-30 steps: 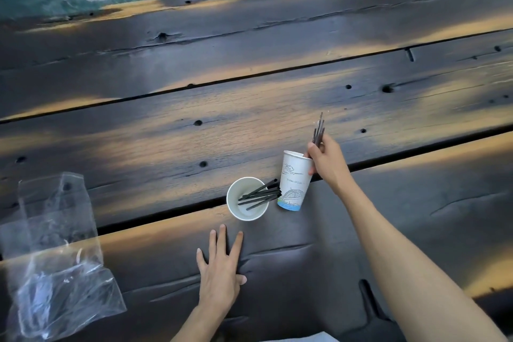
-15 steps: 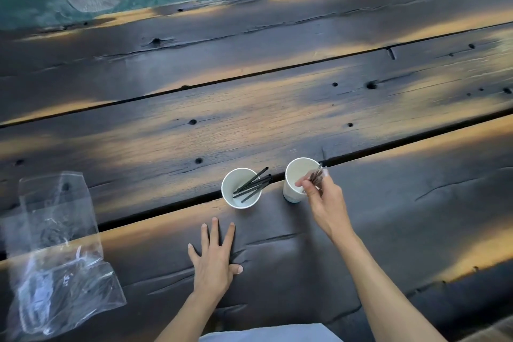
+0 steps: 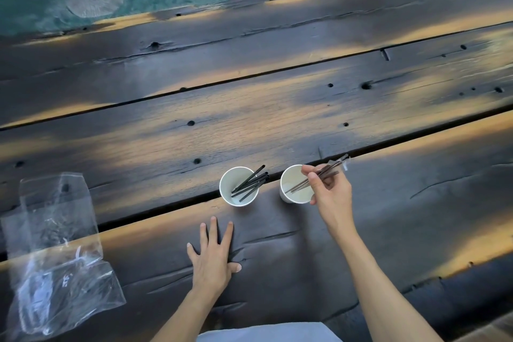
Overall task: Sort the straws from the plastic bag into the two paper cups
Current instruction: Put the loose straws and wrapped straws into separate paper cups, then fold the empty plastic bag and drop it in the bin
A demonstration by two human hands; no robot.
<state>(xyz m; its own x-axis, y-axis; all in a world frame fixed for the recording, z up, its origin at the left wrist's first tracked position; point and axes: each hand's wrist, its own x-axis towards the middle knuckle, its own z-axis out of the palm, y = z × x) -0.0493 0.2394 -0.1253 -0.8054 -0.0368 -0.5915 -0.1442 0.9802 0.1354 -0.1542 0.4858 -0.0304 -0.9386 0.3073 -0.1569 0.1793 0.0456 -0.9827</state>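
- R hand [image 3: 331, 191] pinches brown straws [image 3: 313, 179]; it's come down since a sec ago, tips now inside cup [image 3: 295, 184] under it
- L hand [image 3: 212, 254] flat, fingers spread; black-straw cup [image 3: 238, 186] just ahead
- Bag [image 3: 55, 253] far L, looks emptied; sorting near done

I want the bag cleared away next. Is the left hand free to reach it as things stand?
Probably yes. The left hand lies flat and empty on the table, and the bare wood between it and the bag holds nothing in the way.
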